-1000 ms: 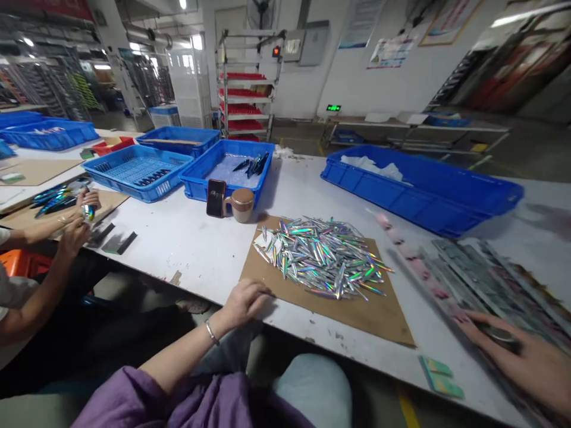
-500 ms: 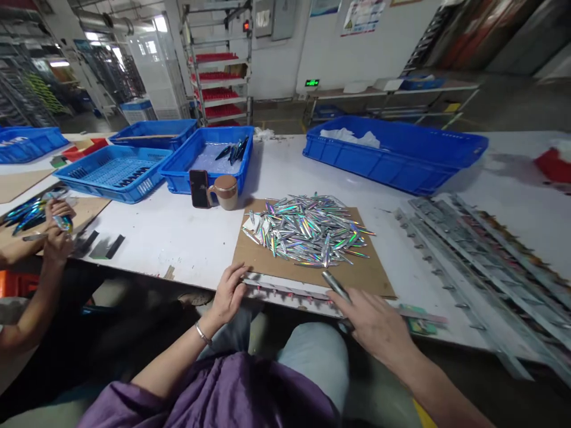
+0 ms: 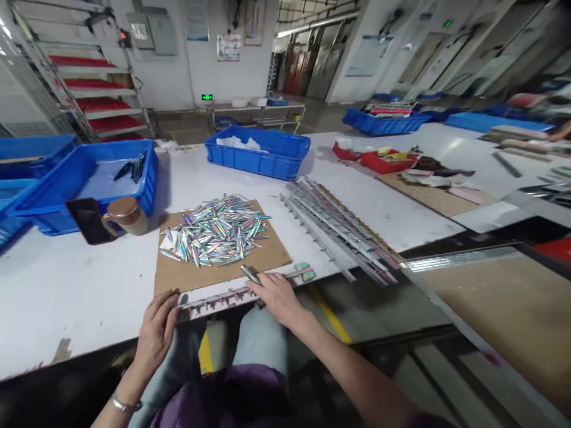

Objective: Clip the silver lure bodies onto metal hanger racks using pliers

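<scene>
A long metal strip [image 3: 223, 295] with small pegs lies along the table's near edge, in front of a brown cardboard sheet [image 3: 178, 274]. My left hand [image 3: 157, 330] grips the strip's left end with curled fingers. My right hand [image 3: 276, 294] rests on the strip further right and holds a thin metal tool [image 3: 250, 274] that points up toward the cardboard. A pile of shiny holographic spindle-shaped pieces [image 3: 214, 228] covers the middle of the cardboard.
Several more pegged strips [image 3: 339, 229] lie to the right of the cardboard. A brown mug [image 3: 127, 215] and a phone [image 3: 89, 220] stand before a blue crate [image 3: 96, 181]. Another blue crate [image 3: 261, 153] sits behind. Red trays [image 3: 383, 160] lie far right.
My view has swung to the right, so the co-worker on the left has left the picture. Both hands have stayed on the strip at the table's edge.
</scene>
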The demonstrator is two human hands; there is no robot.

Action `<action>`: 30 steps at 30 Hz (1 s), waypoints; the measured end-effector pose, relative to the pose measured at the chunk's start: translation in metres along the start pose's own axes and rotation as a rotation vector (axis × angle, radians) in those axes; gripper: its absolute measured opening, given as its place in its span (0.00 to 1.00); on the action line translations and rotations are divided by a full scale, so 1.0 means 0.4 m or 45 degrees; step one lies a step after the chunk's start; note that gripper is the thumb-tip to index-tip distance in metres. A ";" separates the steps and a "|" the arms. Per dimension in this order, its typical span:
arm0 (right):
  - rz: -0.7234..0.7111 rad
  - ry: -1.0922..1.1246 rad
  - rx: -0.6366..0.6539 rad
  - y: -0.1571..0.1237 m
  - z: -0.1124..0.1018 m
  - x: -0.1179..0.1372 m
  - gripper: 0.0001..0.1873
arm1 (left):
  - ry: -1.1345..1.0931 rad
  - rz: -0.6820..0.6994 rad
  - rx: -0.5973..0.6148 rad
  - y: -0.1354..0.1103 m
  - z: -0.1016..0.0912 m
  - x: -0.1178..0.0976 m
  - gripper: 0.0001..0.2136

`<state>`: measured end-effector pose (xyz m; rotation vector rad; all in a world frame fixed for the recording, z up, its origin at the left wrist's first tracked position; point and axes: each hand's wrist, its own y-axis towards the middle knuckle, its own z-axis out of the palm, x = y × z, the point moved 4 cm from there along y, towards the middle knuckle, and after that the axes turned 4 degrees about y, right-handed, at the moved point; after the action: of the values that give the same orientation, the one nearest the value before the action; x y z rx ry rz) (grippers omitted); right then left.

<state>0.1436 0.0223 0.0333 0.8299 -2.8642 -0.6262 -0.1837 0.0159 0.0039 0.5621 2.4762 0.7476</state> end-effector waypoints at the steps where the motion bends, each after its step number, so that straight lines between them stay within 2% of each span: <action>1: -0.011 0.037 -0.031 -0.008 -0.006 0.001 0.23 | 0.018 -0.010 -0.011 0.008 -0.011 0.001 0.14; 4: 0.068 0.208 -0.222 -0.059 -0.022 0.000 0.23 | 0.085 -0.025 -0.050 0.054 -0.044 0.001 0.13; 7: 0.611 0.605 -0.576 -0.147 -0.017 -0.022 0.17 | 0.098 0.044 0.043 0.134 -0.039 -0.006 0.09; 10: 1.011 1.027 -0.729 -0.228 0.029 0.006 0.17 | 0.038 0.188 0.273 0.226 0.024 -0.033 0.11; 14: 1.350 1.316 -0.688 -0.294 0.092 0.086 0.22 | 0.101 0.337 0.588 0.327 0.167 -0.109 0.10; 18: 1.518 1.403 -0.642 -0.335 0.117 0.130 0.29 | 0.349 0.368 0.808 0.386 0.293 -0.189 0.06; 21: 1.566 1.415 -0.681 -0.361 0.118 0.130 0.33 | 0.478 0.385 0.847 0.404 0.333 -0.227 0.08; 26: 1.588 1.464 -0.740 -0.385 0.115 0.106 0.35 | 0.517 0.376 0.824 0.409 0.327 -0.241 0.09; 30: 1.609 1.437 -0.788 -0.372 0.100 0.067 0.28 | 0.274 0.106 0.678 0.422 0.278 -0.239 0.09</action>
<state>0.1861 -0.0916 -0.0647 -0.5834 -1.4689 -0.4960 -0.0055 0.1405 0.0551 0.8104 2.8788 0.1693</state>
